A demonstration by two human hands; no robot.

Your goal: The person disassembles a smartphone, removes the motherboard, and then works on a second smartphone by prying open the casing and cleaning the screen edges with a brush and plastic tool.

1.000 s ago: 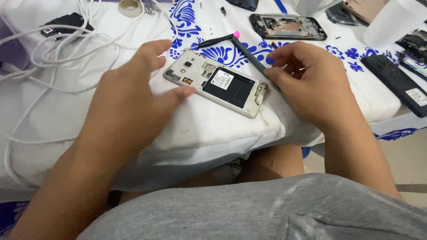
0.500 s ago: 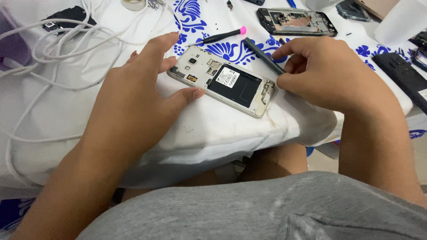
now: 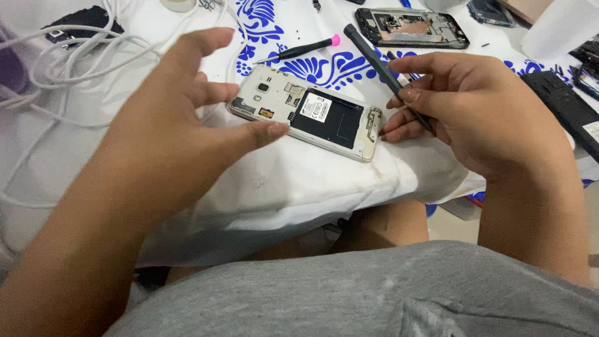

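The white cloth [image 3: 262,193] with its blue pattern covers the table edge over the person's lap, and a loose tangle of white cable [image 3: 56,68] lies on its left part. The left hand [image 3: 181,134] is spread open and holds nothing; half a second ago its fingers pressed on the phone's upper end, and now they have lifted, with only the thumb tip touching or just short of the near edge. The right hand [image 3: 480,112] has also drawn back: before, it held the tool down at the phone's right end, and now it sits just beside that end, closed around the black pry tool [image 3: 387,72], whose free end points up and away over the cloth. The phone [image 3: 309,112], back cover off and black battery showing, lies flat on the cloth between the two hands, unheld. In my judgement the prying at that end has paused and the hands are resetting their hold. Beyond lie another opened phone [image 3: 412,28], a dark flat part [image 3: 561,103] at the right edge, and a small pink-capped screwdriver [image 3: 306,50] just above the phone.
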